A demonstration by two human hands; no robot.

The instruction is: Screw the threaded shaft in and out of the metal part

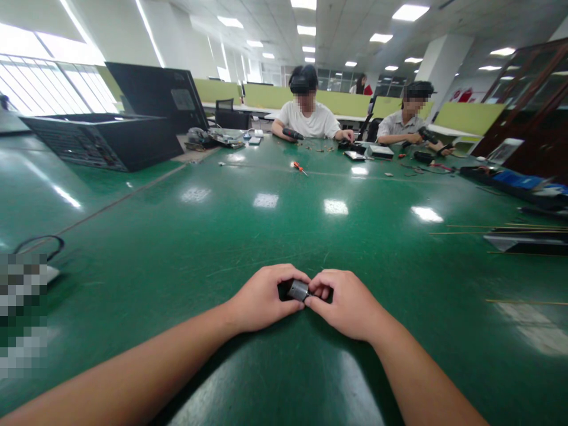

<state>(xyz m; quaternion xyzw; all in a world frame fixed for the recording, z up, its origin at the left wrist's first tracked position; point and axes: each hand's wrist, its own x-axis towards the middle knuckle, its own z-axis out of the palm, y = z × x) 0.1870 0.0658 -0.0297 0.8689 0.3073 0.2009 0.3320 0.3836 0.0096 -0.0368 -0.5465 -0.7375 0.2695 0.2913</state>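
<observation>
Just above the green tabletop, near its front, a small grey metal cylinder [299,290] lies between my two hands. It has a dark hole in its side and a narrow part at its right end; I cannot tell if it is a motor or a drill chuck. My left hand [261,297] is closed round it, thumb below and fingers above. Thumb and curled fingers of my right hand [346,303] pinch at the narrow right end, where the fingertips hide the detail.
An orange-handled screwdriver [298,167] lies farther up the green table [248,236]. An opened black computer case [119,139] stands at far left. Two people sit across, among tools and parts. Thin rods [510,232] and a dark metal piece [528,241] lie at right.
</observation>
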